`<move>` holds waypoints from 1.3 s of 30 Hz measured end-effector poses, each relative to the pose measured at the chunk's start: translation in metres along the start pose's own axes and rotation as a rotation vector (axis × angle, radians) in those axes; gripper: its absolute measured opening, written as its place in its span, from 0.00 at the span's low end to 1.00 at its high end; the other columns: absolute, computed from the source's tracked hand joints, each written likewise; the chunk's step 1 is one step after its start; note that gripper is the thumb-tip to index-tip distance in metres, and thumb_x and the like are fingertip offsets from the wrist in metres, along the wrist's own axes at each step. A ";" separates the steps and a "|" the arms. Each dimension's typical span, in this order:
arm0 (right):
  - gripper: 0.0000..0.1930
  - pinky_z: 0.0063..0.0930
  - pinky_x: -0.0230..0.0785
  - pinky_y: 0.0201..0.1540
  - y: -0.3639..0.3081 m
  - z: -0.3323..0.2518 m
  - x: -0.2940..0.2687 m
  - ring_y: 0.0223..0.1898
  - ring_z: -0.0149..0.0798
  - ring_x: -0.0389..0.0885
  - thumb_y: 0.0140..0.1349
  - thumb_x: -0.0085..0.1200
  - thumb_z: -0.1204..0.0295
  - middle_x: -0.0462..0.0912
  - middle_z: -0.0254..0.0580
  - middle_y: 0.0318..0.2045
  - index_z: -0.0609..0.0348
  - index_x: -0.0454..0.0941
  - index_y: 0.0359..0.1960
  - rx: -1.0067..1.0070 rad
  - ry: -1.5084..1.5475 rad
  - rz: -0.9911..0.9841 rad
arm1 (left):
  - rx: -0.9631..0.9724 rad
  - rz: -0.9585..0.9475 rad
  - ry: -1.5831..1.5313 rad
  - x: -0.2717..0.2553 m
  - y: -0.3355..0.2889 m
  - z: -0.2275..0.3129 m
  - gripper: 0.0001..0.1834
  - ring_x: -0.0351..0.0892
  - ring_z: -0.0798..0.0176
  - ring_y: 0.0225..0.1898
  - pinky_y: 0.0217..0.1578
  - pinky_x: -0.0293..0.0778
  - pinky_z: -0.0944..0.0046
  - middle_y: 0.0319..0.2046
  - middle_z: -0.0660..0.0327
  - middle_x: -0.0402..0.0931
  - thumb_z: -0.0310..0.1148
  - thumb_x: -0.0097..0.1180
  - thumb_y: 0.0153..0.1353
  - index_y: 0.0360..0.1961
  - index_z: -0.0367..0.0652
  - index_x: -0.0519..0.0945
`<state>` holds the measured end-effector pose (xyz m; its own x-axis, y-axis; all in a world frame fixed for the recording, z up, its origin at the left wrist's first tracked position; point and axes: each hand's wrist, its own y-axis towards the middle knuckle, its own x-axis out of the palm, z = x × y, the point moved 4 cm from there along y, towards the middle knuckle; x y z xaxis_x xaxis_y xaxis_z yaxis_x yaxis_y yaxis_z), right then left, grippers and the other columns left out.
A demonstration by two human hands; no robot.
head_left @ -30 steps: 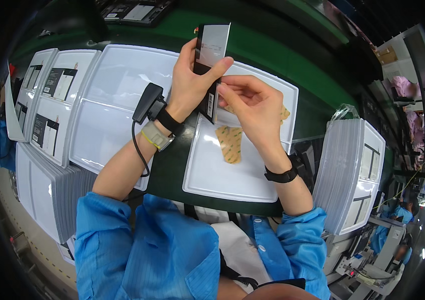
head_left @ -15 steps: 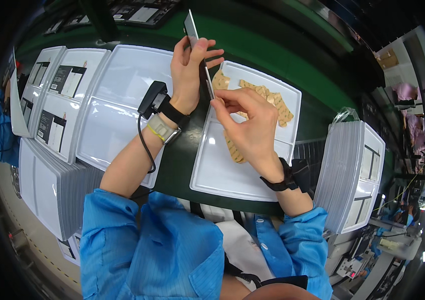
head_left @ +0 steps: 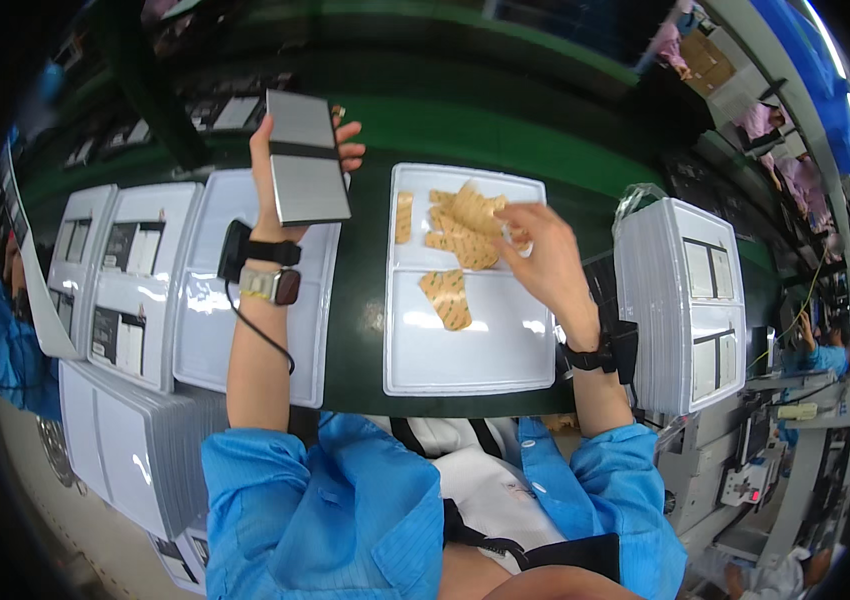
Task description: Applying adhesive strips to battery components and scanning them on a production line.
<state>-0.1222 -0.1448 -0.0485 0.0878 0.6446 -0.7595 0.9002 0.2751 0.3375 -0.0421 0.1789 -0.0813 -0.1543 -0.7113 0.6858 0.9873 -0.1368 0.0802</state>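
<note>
Head view: we hold a flat grey panel (head_left: 307,158), crossed by a dark band, upright in our left hand (head_left: 285,165). Its fingers are clamped on the panel's edges, thumb on the near side, fingertips showing past the far edge. The panel stands above the green bench, over the far end of a white tray (head_left: 207,300).

Our right hand (head_left: 543,262) rests over the white divided tray (head_left: 465,345), thumb and forefinger pinched together on a tan film strip (head_left: 505,228) at the edge of the heap of strips (head_left: 460,232). One loose strip (head_left: 448,297) lies apart, nearer us.

Risk, as we judge it: the panel is gripped by its edges only, so a slackened grip could let it slide down onto the tray. The pinched strip may drag neighbouring strips along, since it touches the heap.
</note>
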 end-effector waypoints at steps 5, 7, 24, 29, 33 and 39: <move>0.13 0.33 0.81 0.44 0.005 0.009 -0.035 0.41 0.45 0.89 0.62 0.64 0.73 0.86 0.52 0.42 0.65 0.85 0.47 0.054 0.094 0.101 | -0.165 -0.024 -0.086 -0.012 -0.010 0.024 0.45 0.67 0.26 0.68 0.67 0.71 0.40 0.70 0.26 0.57 0.58 0.35 0.73 0.74 0.26 0.56; 0.11 0.31 0.80 0.43 0.011 0.006 -0.056 0.39 0.42 0.89 0.63 0.63 0.72 0.88 0.49 0.38 0.65 0.85 0.44 0.019 0.186 0.198 | -0.169 -0.095 -0.090 -0.026 -0.006 0.037 0.45 0.65 0.26 0.69 0.68 0.70 0.41 0.70 0.26 0.57 0.58 0.36 0.73 0.74 0.25 0.55; 0.13 0.30 0.80 0.39 -0.157 -0.053 -0.272 0.25 0.32 0.82 0.70 0.50 0.75 0.84 0.46 0.30 0.73 0.78 0.50 0.080 0.386 0.466 | -0.380 -0.057 0.007 0.002 -0.036 0.007 0.49 0.75 0.38 0.63 0.63 0.72 0.38 0.69 0.37 0.66 0.68 0.35 0.73 0.77 0.33 0.56; 0.17 0.20 0.68 0.37 -0.049 0.006 -0.378 0.32 0.27 0.78 0.73 0.51 0.64 0.77 0.29 0.25 0.63 0.81 0.55 0.132 0.242 0.406 | -0.460 -0.307 -0.127 0.041 -0.027 -0.018 0.50 0.72 0.41 0.65 0.65 0.69 0.38 0.73 0.37 0.58 0.67 0.37 0.73 0.79 0.35 0.48; 0.15 0.26 0.81 0.36 0.066 0.126 -0.383 0.31 0.35 0.88 0.71 0.54 0.68 0.88 0.44 0.31 0.70 0.81 0.48 0.506 0.069 0.248 | -0.470 -0.165 -0.124 0.032 -0.023 -0.030 0.51 0.77 0.41 0.60 0.59 0.75 0.39 0.70 0.36 0.64 0.69 0.35 0.72 0.78 0.33 0.52; 0.14 0.37 0.80 0.29 0.135 0.382 -0.329 0.25 0.41 0.87 0.63 0.60 0.64 0.89 0.46 0.27 0.62 0.88 0.41 0.405 -0.676 -0.366 | -0.474 -0.128 -0.131 0.027 -0.004 -0.042 0.51 0.77 0.40 0.60 0.58 0.75 0.39 0.68 0.37 0.66 0.69 0.32 0.72 0.78 0.33 0.54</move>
<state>0.1334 -0.5928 0.0346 -0.1178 -0.0323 -0.9925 0.9926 0.0241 -0.1186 -0.0514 0.1317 -0.0935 -0.2373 -0.5798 0.7795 0.8310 -0.5368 -0.1463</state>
